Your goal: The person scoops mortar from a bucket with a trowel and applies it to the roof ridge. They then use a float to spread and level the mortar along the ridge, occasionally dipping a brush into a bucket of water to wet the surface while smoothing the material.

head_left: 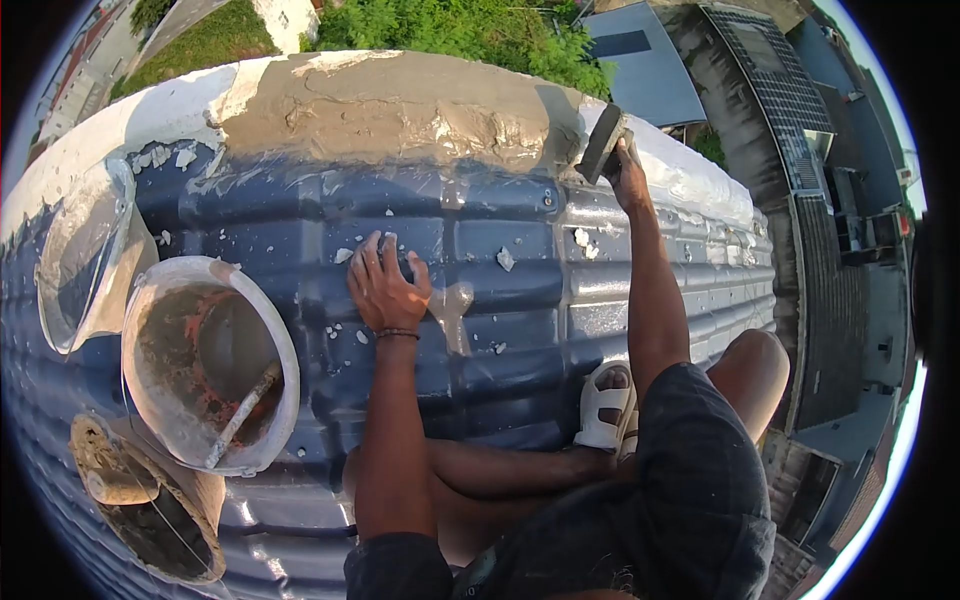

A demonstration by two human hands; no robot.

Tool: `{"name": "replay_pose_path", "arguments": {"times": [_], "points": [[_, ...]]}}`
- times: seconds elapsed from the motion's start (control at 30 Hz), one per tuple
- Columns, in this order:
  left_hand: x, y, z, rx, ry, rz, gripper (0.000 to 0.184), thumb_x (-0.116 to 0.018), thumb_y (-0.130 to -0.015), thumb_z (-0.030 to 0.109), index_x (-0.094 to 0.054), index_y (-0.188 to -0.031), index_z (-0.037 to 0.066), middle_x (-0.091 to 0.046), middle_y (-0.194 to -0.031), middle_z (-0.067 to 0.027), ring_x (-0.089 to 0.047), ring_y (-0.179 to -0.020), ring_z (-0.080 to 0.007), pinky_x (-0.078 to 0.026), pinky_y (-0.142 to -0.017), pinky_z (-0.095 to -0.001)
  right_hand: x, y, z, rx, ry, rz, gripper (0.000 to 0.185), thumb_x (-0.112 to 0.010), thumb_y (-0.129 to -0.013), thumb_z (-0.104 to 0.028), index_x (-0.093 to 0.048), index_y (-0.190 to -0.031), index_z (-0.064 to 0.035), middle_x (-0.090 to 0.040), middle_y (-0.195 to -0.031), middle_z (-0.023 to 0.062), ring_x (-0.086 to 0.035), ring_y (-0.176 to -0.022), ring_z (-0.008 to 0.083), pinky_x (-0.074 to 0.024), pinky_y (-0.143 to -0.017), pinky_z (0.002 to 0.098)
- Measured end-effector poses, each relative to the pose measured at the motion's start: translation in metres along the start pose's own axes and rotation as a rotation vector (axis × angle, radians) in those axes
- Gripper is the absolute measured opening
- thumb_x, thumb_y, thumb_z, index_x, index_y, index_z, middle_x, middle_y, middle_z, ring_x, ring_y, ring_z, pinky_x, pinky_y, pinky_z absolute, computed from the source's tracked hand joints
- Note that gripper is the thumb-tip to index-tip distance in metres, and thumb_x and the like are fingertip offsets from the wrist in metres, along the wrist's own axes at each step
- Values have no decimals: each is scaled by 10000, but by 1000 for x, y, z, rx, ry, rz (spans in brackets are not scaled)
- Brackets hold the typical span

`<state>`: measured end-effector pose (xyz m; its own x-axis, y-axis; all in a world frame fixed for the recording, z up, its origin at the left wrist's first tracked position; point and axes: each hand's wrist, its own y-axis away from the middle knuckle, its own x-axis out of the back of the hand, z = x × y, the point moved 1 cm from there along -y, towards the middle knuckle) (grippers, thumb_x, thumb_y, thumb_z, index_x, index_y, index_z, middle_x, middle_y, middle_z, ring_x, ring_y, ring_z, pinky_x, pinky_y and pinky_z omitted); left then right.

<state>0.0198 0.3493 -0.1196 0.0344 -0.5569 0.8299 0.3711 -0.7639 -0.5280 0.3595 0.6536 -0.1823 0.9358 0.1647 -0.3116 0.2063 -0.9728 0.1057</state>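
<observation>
My left hand (388, 285) lies on the dark blue roof tiles (400, 215), fingers spread and holding nothing, with a bracelet at the wrist. At the upper right my right hand (628, 178) grips a dark trowel-like tool (602, 143), held at the right end of the wet mortar. This grey-brown mortar band (380, 108) runs along the top edge of the roof. White old coating (680, 170) covers the ridge to the right of the tool. The tool's handle is mostly hidden by my fingers.
At the left, a mortar-stained bucket (150, 340) holds grey mix and a stick (243, 415). A clear container (60, 260) stands above it, a crusted one (205, 500) below. White crumbs (505, 259) dot the tiles. Beyond the roof edge are trees (450, 35) and lower buildings (650, 65).
</observation>
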Motion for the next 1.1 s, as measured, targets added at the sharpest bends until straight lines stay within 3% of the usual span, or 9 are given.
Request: {"name": "replay_pose_path", "arguments": {"times": [0.43, 0.53, 0.63, 0.67, 0.73, 0.87, 0.97, 1.03, 1.1], "points": [[2, -1, 2, -5, 7, -23, 326, -643, -838, 220, -665, -1126, 68, -603, -1238, -97, -557, -1172, -323, -448, -1011, -475, -16, -6, 17, 45, 36, 101, 477, -509, -1049, -367, -399, -1456, -143, -529, -1348, 81, -561, -1202, 219, -478, -999, 403], [3, -1, 2, -7, 11, -21, 325, -645, -836, 220, -666, -1122, 66, -603, -1237, -97, -560, -1168, -322, -448, -1010, -475, -31, -2, 16, 88, 103, 114, 556, -512, -1030, -437, -380, -1451, -100, -518, -1366, 134, -533, -1234, 247, -461, -1027, 425], [2, -2, 2, -8, 11, -11, 325, -647, -834, 222, -667, -1118, 66, -604, -1236, -97, -562, -1164, -320, -449, -1010, -474, -45, -11, 27, 97, 260, 95, 541, -467, -1042, -473, -424, -1414, -82, -525, -1320, 148, -543, -1150, 252, -474, -996, 403], [2, -1, 2, -6, 11, -11, 326, -648, -831, 224, -668, -1116, 67, -604, -1234, -97, -564, -1162, -319, -449, -1010, -472, -44, -15, 36, 118, 324, 191, 542, -454, -1046, -477, -419, -1413, -80, -528, -1309, 147, -538, -1141, 252, -474, -983, 392], [0, 1, 0, 2, 14, -11, 329, -650, -831, 229, -667, -1118, 69, -604, -1234, -96, -563, -1163, -316, -449, -1010, -470, -52, -10, 39, 74, 128, 172, 564, -454, -1046, -478, -395, -1430, -69, -523, -1320, 150, -525, -1169, 253, -463, -993, 386], [0, 1, -1, 14, 18, -11, 335, -648, -833, 237, -664, -1126, 76, -603, -1237, -93, -560, -1167, -311, -450, -1009, -467, -54, -11, 45, 119, 141, 182, 557, -462, -1046, -466, -385, -1436, -76, -522, -1321, 141, -518, -1182, 251, -464, -991, 389], [1, 0, 0, 23, 18, -24, 338, -643, -837, 237, -659, -1135, 79, -601, -1241, -92, -558, -1170, -312, -449, -1007, -471, -60, -16, 48, 184, 116, 159, 459, -453, -1063, -410, -386, -1420, -130, -556, -1269, 121, -611, -1095, 242, -541, -894, 400], [1, 0, -1, 25, 22, -23, 340, -643, -835, 237, -658, -1137, 80, -601, -1242, -93, -558, -1170, -314, -449, -1006, -472, -65, -14, 42, 152, 115, 167, 548, -486, -1044, -441, -379, -1442, -81, -514, -1334, 130, -504, -1200, 239, -454, -997, 394], [0, 1, -1, 29, 27, -23, 343, -642, -833, 236, -657, -1138, 80, -601, -1242, -94, -558, -1170, -315, -449, -1005, -473, -74, -8, 37, 164, 121, 160, 524, -476, -1052, -421, -379, -1445, -88, -530, -1316, 132, -531, -1177, 239, -464, -982, 383]]}}
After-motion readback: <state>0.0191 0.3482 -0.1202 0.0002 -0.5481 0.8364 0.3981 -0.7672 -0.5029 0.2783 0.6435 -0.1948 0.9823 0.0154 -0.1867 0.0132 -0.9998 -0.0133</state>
